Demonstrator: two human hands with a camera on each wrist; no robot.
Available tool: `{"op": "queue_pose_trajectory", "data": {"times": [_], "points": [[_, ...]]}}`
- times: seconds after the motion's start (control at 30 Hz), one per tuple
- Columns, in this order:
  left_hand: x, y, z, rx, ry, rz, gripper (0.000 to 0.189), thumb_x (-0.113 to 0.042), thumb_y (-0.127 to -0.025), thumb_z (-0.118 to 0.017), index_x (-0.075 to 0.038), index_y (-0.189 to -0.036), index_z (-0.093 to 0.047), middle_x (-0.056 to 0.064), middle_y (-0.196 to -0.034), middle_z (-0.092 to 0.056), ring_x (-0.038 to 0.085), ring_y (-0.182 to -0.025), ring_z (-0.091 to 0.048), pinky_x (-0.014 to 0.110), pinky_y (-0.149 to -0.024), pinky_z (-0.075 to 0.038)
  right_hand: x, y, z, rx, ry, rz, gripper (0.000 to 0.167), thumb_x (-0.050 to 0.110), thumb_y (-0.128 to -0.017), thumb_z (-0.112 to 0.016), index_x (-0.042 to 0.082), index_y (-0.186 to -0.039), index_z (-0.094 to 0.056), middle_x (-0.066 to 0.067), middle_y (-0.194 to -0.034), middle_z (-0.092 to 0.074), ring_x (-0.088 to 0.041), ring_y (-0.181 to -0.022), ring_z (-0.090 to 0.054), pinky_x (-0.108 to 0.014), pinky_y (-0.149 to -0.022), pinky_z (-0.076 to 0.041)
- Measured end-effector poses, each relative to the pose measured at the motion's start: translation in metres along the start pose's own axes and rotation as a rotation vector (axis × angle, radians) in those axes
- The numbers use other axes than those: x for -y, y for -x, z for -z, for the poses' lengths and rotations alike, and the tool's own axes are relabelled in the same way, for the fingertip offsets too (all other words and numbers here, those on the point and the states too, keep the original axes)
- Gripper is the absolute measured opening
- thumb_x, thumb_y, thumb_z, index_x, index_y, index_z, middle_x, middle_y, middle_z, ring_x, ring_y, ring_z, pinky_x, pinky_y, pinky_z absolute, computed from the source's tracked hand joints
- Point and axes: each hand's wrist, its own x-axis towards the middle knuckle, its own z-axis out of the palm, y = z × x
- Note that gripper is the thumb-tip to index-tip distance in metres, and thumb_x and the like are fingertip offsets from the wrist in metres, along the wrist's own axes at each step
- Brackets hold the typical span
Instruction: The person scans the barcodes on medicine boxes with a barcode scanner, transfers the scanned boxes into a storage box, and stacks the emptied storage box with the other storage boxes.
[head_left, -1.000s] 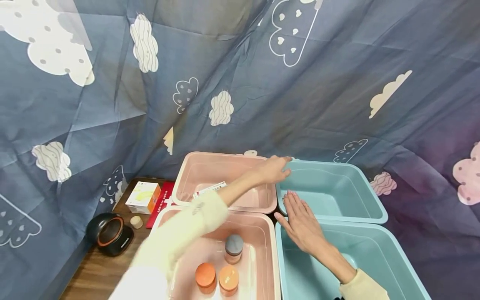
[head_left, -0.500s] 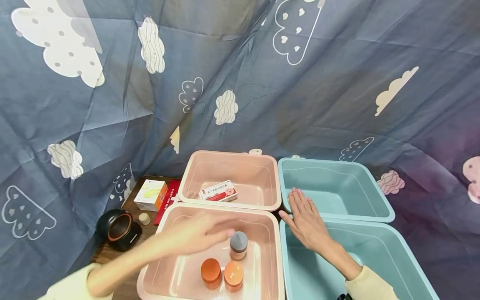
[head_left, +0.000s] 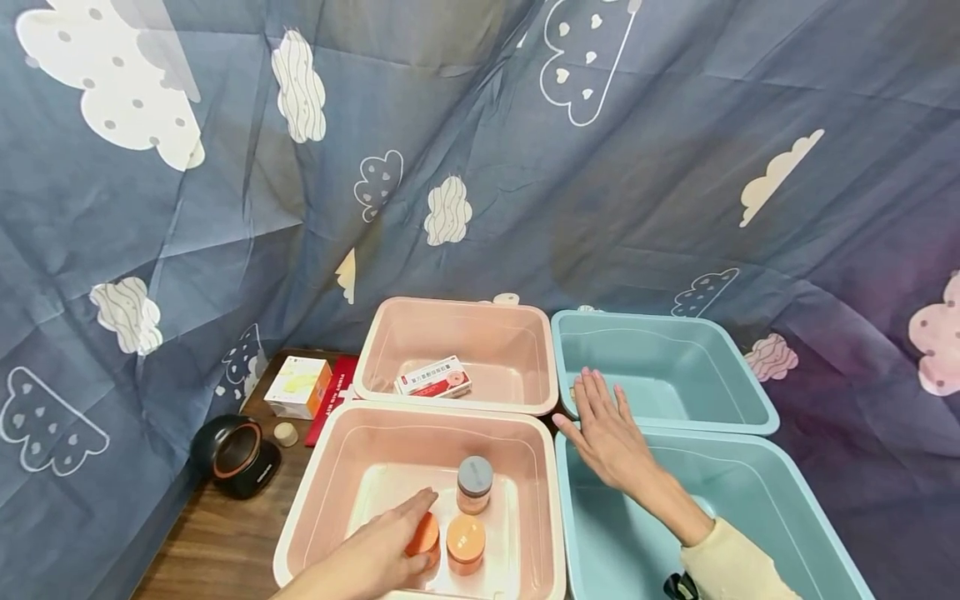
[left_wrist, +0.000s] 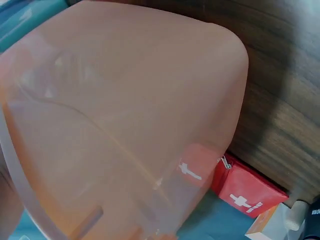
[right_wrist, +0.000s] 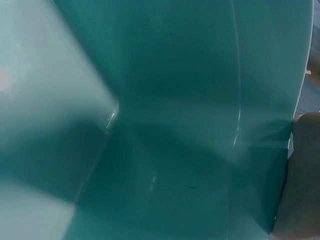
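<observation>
Blue bkgd cloth (head_left: 525, 208), L hand (head_left: 384, 543) at darker-orange jar (head_left: 426, 536) (grip unclear).

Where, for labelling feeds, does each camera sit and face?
Head: on the head, facing forward and down at pink bins and blue bins; left hand and right hand show.
Left wrist: worn there, facing a pink bin and red pouch; perhaps skin at left edge.
Right wrist: worn there, facing a blue bin; part of right hand at right edge.
Shared: head and left wrist both show the red pouch.
</observation>
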Motion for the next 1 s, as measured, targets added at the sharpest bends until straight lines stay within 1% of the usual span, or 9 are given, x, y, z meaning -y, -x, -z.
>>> {"op": "queue_pose_trajectory", "data": {"times": [0.2,0.43,0.5,0.63,0.67,0.73,0.8,0.9,1.0], "points": [[0.006,-0.008,-0.004,0.009,0.027,0.015,0.074,-0.013,-0.089,-0.09,0.004,-0.153,-0.055,0.024,-0.151,-0.064,0.045,-0.132,-0.067,0.065,-0.109,-0.053,0.006,0.003,0.004,0.028,0.042,-0.022,0.08,0.048,-0.118,-0.045,-0.011,-0.169,-0.024,-0.03,-0.18,-0.011,-0.05,-0.168,-0.008,-0.072,-0.132,-0.006],[0.015,-0.014,-0.013,0.007,0.006,0.015,0.065,-0.005,-0.078,-0.097,-0.001,-0.134,-0.065,0.012,-0.122,-0.075,0.03,-0.101,-0.073,0.048,-0.089,-0.062,0.007,0.005,0.004,0.052,0.039,-0.044,0.078,0.046,-0.118,-0.045,-0.007,-0.171,-0.021,-0.025,-0.182,-0.006,-0.046,-0.17,-0.004,-0.07,-0.133,-0.003],[0.041,-0.023,-0.033,-0.011,-0.009,0.006,0.063,-0.009,-0.077,-0.098,-0.006,-0.13,-0.066,0.002,-0.116,-0.074,0.02,-0.096,-0.07,0.044,-0.085,-0.061,0.007,0.006,0.005,0.048,0.031,-0.037,0.078,0.045,-0.118,-0.046,-0.006,-0.171,-0.022,-0.025,-0.182,-0.007,-0.046,-0.17,-0.005,-0.069,-0.133,-0.003],[0.06,-0.028,-0.045,-0.025,0.009,-0.009,0.063,-0.009,-0.076,-0.097,-0.003,-0.13,-0.065,0.003,-0.111,-0.073,0.018,-0.094,-0.067,0.05,-0.083,-0.06,0.006,0.007,0.004,0.033,0.018,-0.008,0.076,0.044,-0.118,-0.047,-0.006,-0.171,-0.024,-0.025,-0.182,-0.01,-0.047,-0.169,-0.008,-0.069,-0.133,-0.005],[0.06,-0.027,-0.043,-0.029,0.016,-0.011,0.064,-0.009,-0.076,-0.097,-0.003,-0.132,-0.065,0.003,-0.112,-0.073,0.018,-0.095,-0.067,0.051,-0.084,-0.06,0.005,0.007,0.003,0.022,0.008,0.004,0.076,0.044,-0.117,-0.047,-0.006,-0.17,-0.025,-0.026,-0.181,-0.011,-0.047,-0.169,-0.009,-0.069,-0.133,-0.005],[0.039,-0.019,-0.022,-0.026,0.055,0.001,0.062,-0.005,-0.077,-0.096,0.001,-0.131,-0.065,0.009,-0.112,-0.074,0.023,-0.095,-0.068,0.052,-0.085,-0.06,0.003,0.008,0.001,-0.001,-0.014,0.021,0.077,0.045,-0.117,-0.048,-0.007,-0.17,-0.026,-0.027,-0.181,-0.013,-0.048,-0.169,-0.01,-0.068,-0.133,-0.004],[0.031,-0.014,-0.01,-0.056,0.096,0.002,0.06,-0.003,-0.076,-0.095,0.0,-0.129,-0.066,0.007,-0.111,-0.074,0.023,-0.093,-0.067,0.046,-0.085,-0.06,0.0,0.008,-0.002,-0.025,-0.028,0.042,0.077,0.046,-0.117,-0.048,-0.008,-0.169,-0.028,-0.028,-0.18,-0.014,-0.048,-0.169,-0.011,-0.066,-0.134,-0.003],[0.037,-0.009,-0.005,-0.137,0.082,-0.037,0.058,-0.009,-0.077,-0.093,-0.002,-0.128,-0.066,0.004,-0.109,-0.074,0.015,-0.091,-0.066,0.037,-0.081,-0.059,-0.004,0.008,-0.005,-0.029,-0.024,0.049,0.078,0.047,-0.117,-0.046,-0.007,-0.17,-0.026,-0.028,-0.181,-0.014,-0.046,-0.169,-0.01,-0.061,-0.136,0.001],[0.041,0.0,0.001,-0.204,0.138,-0.049,0.059,-0.014,-0.081,-0.092,-0.002,-0.133,-0.065,0.006,-0.117,-0.074,0.016,-0.098,-0.066,0.039,-0.088,-0.06,-0.004,0.008,-0.005,-0.02,-0.009,0.043,0.078,0.047,-0.117,-0.046,-0.007,-0.17,-0.025,-0.028,-0.181,-0.014,-0.047,-0.169,-0.01,-0.061,-0.136,-0.001]]}}
